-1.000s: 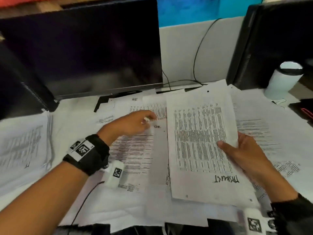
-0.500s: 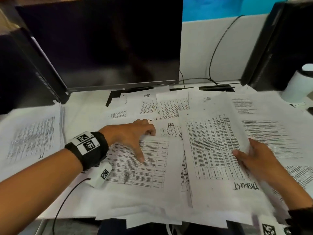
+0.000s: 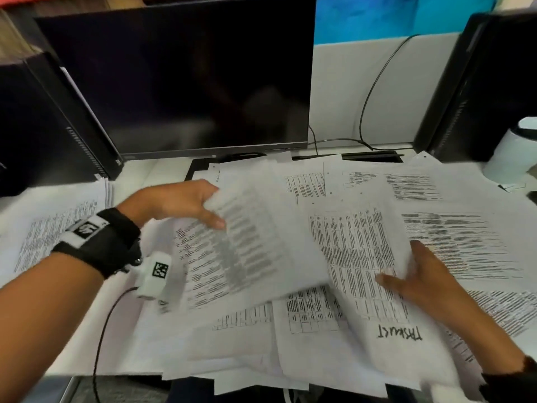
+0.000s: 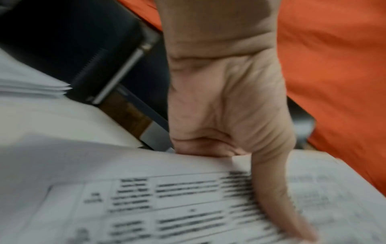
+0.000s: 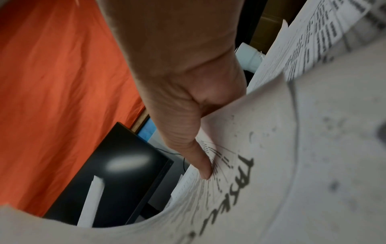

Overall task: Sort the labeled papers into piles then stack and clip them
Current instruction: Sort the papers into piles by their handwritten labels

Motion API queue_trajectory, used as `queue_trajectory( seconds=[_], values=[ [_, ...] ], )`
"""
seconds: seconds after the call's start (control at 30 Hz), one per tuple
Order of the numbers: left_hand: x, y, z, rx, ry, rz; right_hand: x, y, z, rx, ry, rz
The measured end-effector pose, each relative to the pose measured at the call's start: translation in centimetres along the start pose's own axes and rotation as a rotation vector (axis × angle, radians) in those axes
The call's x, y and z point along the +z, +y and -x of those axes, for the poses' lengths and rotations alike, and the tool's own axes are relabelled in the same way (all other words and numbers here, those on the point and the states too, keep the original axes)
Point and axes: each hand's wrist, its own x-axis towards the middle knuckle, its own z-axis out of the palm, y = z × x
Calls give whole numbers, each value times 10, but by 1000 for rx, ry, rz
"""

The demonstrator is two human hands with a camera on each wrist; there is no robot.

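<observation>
Sorting underway: left hand (image 3: 180, 203) pinches a blurred printed white sheet (image 3: 250, 245) at frame centre; right hand (image 3: 421, 283) grips the white handwritten-labelled page (image 3: 357, 257); next, probably match each to its pile.

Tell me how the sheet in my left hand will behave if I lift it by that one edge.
The sheet will probably droop, since it already bows where the left hand pinches it. It looks light, so it may flutter or slide.

Only legible txt: handwritten black "TASKLIST" (upside down, last letters unclear) near the bottom edge of the white printed table sheet (image 3: 377, 286). Other sheets' print too blurred.
</observation>
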Motion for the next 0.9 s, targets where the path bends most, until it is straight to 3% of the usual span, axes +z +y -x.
queue_trajectory(
  seconds=[0.13,0.33,0.4,0.47,0.57,0.63,0.73,0.9],
  values=[
    [1,0,17,54,217,623,13,-8,1,0,-52,-54],
    [53,11,14,-50,300,1016,29,-11,5,-1,-51,-123],
    [82,19,10,-118,392,989,37,-13,9,-35,-25,-111],
    [112,22,2,-219,481,812,42,-20,15,-62,9,-93],
    [153,21,-6,-374,394,339,40,-35,26,-83,16,-210],
    [173,28,-3,-420,353,210,41,-42,30,-98,-14,-290],
    [195,41,4,-332,308,435,51,-44,34,-137,-72,-299],
    [211,30,9,-177,442,730,64,-36,38,-95,-55,-331]
  ],
)
